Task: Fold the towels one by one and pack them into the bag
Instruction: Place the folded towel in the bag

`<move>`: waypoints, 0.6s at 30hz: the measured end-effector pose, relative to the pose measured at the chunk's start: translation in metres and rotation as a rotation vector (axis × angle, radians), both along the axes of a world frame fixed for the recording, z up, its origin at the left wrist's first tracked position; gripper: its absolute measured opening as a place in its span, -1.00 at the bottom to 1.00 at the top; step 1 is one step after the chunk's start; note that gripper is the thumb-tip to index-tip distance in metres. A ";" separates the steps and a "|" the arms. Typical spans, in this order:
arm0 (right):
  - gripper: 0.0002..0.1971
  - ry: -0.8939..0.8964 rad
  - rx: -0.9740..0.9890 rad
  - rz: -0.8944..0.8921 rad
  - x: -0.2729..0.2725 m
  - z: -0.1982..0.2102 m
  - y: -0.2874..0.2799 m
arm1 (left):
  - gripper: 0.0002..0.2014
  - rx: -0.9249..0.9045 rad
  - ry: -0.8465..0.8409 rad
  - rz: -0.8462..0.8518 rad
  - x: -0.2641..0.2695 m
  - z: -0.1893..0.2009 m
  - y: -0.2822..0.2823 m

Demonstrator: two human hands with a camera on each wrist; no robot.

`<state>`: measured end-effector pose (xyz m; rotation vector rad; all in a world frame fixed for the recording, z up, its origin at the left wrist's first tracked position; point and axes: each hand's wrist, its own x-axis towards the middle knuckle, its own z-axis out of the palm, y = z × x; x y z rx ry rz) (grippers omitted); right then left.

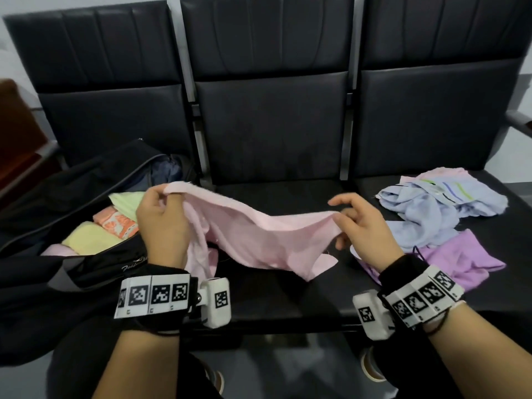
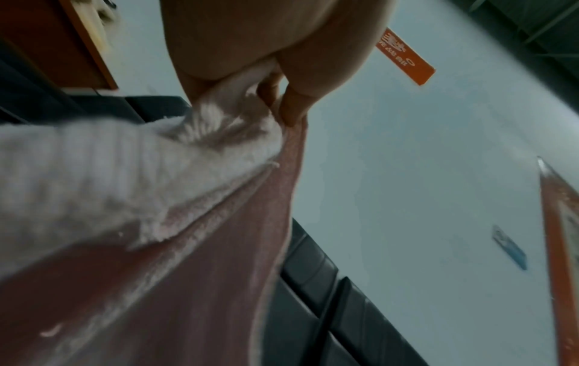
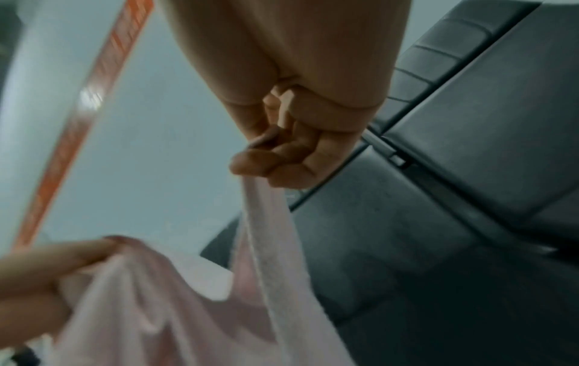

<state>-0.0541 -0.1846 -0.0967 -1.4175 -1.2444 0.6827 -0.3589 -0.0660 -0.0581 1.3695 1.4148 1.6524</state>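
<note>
A pale pink towel (image 1: 259,234) hangs stretched between both hands above the middle black seat. My left hand (image 1: 161,217) grips its left top edge, the cloth bunched in the fingers (image 2: 282,99). My right hand (image 1: 359,223) pinches the right edge between thumb and curled fingers (image 3: 266,158), index finger raised. The towel (image 3: 188,309) sags in the middle and its lower part drapes onto the seat. The black bag (image 1: 86,254) lies open on the left seat, holding folded green, orange, yellow and pink towels (image 1: 115,223).
On the right seat lies a heap of unfolded towels: light blue striped (image 1: 437,208), pink beneath it, purple (image 1: 466,254) nearer me. The bench backrests (image 1: 270,82) rise behind. An armrest (image 1: 518,122) stands at far right. Shoes show on the floor below.
</note>
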 end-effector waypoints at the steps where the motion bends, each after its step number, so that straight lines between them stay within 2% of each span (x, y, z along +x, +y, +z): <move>1: -0.79 0.042 0.054 0.048 -0.008 0.013 0.000 | -0.87 -0.009 0.007 -0.050 0.010 0.004 -0.002; 3: -0.81 0.078 0.118 0.139 -0.025 0.036 -0.001 | -0.93 -0.036 0.075 -0.166 0.031 0.011 -0.007; 7: -0.68 0.106 0.070 0.340 -0.041 0.052 -0.004 | -0.60 -0.118 0.264 -0.404 0.051 0.004 -0.019; 8: -0.65 0.076 0.044 0.355 -0.042 0.051 -0.004 | -0.54 -0.146 0.286 -0.443 0.051 -0.001 -0.021; 10: -0.71 -0.025 0.007 0.339 -0.043 0.044 -0.005 | -0.49 -0.188 0.340 -0.499 0.049 -0.010 -0.026; 12: -0.82 -0.084 -0.017 0.326 -0.046 0.037 -0.007 | -0.52 -0.207 0.369 -0.519 0.046 -0.017 -0.029; 16: -0.91 -0.131 0.004 0.291 -0.051 0.033 -0.006 | -0.66 -0.250 0.263 -0.515 0.041 -0.020 -0.037; 18: -0.95 -0.191 0.037 0.279 -0.055 0.033 -0.003 | -0.71 -0.236 0.262 -0.538 0.040 -0.018 -0.040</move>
